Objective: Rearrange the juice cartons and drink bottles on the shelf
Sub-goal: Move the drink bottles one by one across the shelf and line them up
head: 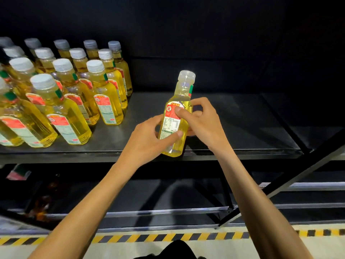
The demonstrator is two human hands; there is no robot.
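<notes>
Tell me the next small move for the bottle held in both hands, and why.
Probably slide the held bottle leftward and stand it beside the grouped bottles. The left hand and right hand both grip it at the shelf front edge, apart from the group, with bare shelf between.

Yellow-black hazard tape [168, 237] crosses the pale floor [214, 249].

No text can be read. The held bottle [174, 144] carries a red-and-white label [169, 120] with a round emblem and a grid of fine print, all too small and blurred to make out. The shelved bottles [107, 101] bear the same label, equally illegible. Yellow-and-black hazard striping [168, 237] marks the floor.
</notes>
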